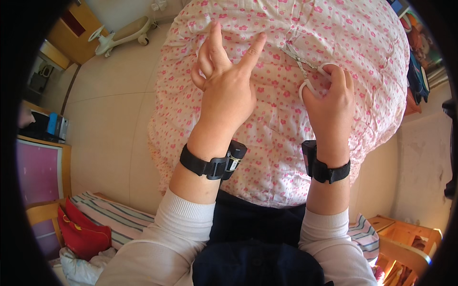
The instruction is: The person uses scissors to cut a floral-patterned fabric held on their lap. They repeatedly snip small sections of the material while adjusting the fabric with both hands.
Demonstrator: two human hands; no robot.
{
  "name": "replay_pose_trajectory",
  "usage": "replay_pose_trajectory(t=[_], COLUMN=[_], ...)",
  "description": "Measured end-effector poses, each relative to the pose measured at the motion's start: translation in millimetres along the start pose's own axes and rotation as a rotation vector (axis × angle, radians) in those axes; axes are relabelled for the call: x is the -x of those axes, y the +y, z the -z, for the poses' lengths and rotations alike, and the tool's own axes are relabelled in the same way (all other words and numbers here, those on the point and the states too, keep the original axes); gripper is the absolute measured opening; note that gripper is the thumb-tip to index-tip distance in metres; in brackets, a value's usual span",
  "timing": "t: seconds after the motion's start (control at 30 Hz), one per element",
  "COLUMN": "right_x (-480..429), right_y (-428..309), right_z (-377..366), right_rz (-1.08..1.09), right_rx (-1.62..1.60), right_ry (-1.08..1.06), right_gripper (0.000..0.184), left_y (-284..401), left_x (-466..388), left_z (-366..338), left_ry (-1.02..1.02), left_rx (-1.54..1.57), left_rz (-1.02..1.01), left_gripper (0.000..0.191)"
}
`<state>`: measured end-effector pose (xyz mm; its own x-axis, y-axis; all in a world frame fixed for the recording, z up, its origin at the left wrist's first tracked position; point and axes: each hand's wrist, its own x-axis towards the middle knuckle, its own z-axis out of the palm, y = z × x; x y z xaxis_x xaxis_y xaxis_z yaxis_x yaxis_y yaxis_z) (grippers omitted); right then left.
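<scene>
In my right hand [331,93] is a pair of scissors [297,59] with white handles, thumb and fingers through or at the loops. Their two metal blades are spread apart and point up and left over a white quilt [279,157] with a pink flower print. My left hand [225,75] is over the quilt too, back upward. Its index finger and thumb stretch apart, the other fingers are partly bent, and nothing shows between them. Each wrist wears a black strap with a small black device, one on the left wrist [234,159] and one on the right [310,157].
A ride-on toy car [123,34] stands on the tiled floor [107,118] at upper left. A red cushion [84,228] lies by striped cloth [121,218] at lower left. Wooden furniture [408,246] is at lower right. Bags and toys crowd the upper right edge.
</scene>
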<state>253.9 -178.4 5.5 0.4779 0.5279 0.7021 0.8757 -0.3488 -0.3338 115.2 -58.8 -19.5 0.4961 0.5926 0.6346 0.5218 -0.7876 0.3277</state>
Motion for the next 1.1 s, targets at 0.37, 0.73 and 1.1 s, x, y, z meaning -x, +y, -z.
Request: replay_pose_trajectory(t=[0.37,0.73,1.1], right_x=[2.5,2.2,1.0], right_y=[-4.6,-6.7,-4.6], right_z=[-1.5,-0.9,3.4], right_rz=[-0.045,-0.023,-0.162], right_rx=[-0.001,0.001,0.017], right_ry=[0.044,0.030,0.069], right_gripper=[0.040,0.039,0.043], left_y=[2.8,4.3,8.1], left_x=[3.7,4.6,5.6], left_z=[6.9,7.6,9.1], left_ry=[-0.027,-0.024,-0.068], left_rx=[0.027,0.038,0.082], left_rz=[0.008,-0.012,0.002], left_gripper=[0.077,0.077,0.080])
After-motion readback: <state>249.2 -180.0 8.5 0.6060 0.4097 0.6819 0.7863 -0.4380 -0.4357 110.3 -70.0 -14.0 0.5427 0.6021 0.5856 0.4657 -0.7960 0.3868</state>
